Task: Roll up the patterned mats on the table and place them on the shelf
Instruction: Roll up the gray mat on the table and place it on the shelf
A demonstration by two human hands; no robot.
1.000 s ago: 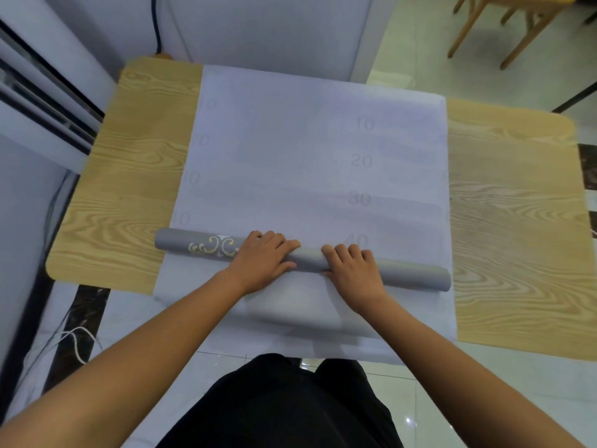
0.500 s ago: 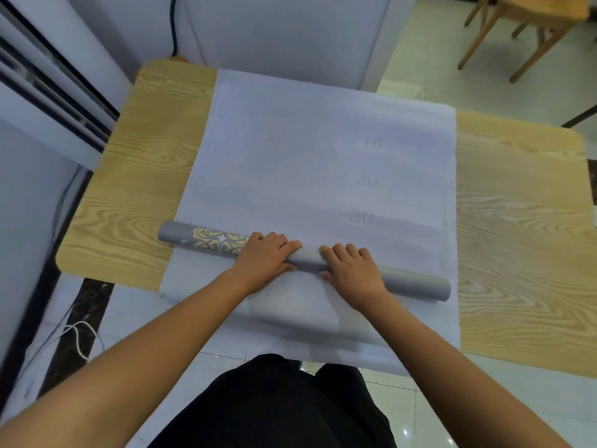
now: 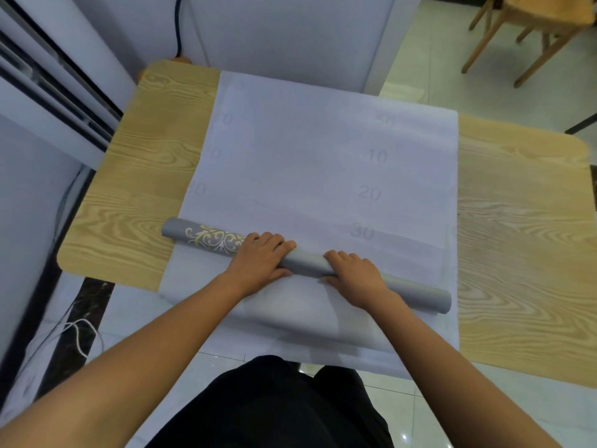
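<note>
Your left hand (image 3: pixel 261 258) and right hand (image 3: pixel 353 274) both curl over the roll (image 3: pixel 310 261) at lower centre; push evenly up-frame so the mat (image 3: pixel 323 163) winds tight and straight.

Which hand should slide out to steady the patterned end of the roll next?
Probably left. The left hand grips the roll right beside the gold pattern; the right hand sits toward the plain end.
</note>
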